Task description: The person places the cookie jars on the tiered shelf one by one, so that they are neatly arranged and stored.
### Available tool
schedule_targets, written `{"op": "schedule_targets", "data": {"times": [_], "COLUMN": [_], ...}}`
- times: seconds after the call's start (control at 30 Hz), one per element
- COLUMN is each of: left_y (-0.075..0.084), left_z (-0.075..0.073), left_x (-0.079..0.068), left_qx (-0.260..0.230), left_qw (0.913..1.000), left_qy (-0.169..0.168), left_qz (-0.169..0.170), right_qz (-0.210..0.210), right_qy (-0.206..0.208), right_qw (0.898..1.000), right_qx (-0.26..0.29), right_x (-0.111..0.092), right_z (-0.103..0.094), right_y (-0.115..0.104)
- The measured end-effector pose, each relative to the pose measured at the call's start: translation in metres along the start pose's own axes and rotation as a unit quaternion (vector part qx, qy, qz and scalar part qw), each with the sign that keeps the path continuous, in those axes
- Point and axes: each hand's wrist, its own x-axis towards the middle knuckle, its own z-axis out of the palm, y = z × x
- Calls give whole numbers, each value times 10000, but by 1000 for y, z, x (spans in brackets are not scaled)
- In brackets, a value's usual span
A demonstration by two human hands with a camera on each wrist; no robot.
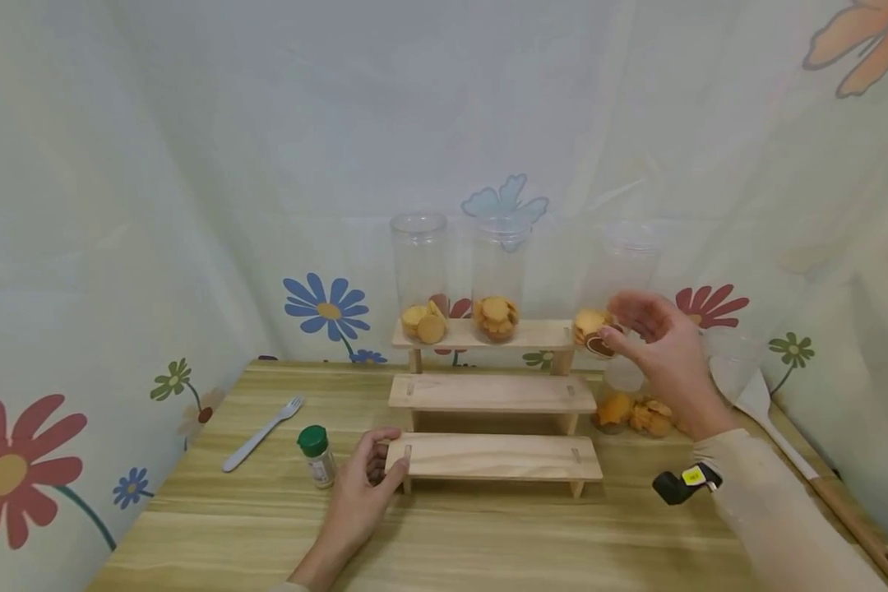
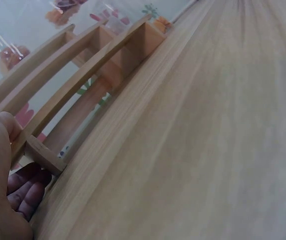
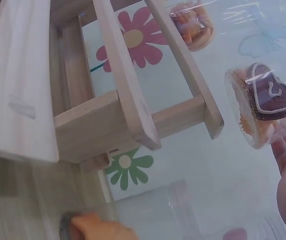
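My left hand (image 1: 358, 493) grips the left end of a three-tier wooden display stand (image 1: 496, 456) at its lowest step, with fingers curled behind the leg in the left wrist view. My right hand (image 1: 669, 358) holds a tall clear jar (image 3: 260, 107) off the right end of the top step. Inside the jar lie cookies, among them a heart-shaped chocolate cookie (image 3: 271, 95) with white icing. The jar's base is clear of the step in the right wrist view. Two similar jars, a left jar (image 1: 422, 271) and a middle jar (image 1: 498, 275), stand on the top step.
Right of the stand, jars with orange snacks (image 1: 651, 417) stand on the table (image 1: 474, 547). A spatula (image 1: 792, 444) with a wooden handle lies at the right edge. To the left are a green-capped shaker (image 1: 316, 456) and a pale fork (image 1: 264, 433). A floral curtain (image 1: 326, 181) hangs behind.
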Motion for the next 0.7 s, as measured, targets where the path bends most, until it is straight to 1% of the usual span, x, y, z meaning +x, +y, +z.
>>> {"op": "schedule_targets", "data": {"times": [0.2, 0.4, 0.53, 0.7], "left_y": [0, -2, -1, -1], "left_z": [1, 0, -1, 0], "left_x": [1, -1, 0, 0], "left_qx": [-14, -14, -40, -21], "left_qw": [10000, 10000, 10000, 10000], "left_qy": [1, -10, -31, -63], "left_qz": [-5, -61, -7, 12], "right_qz": [-132, -265, -216, -42], "right_qy": [-101, -146, -185, -311], "right_qw": [9997, 9987, 9986, 9986], "right_qx": [196, 413, 444, 436], "right_x": [20, 32, 37, 40], "right_z": [17, 31, 37, 42], "right_y": [0, 5, 6, 8]}}
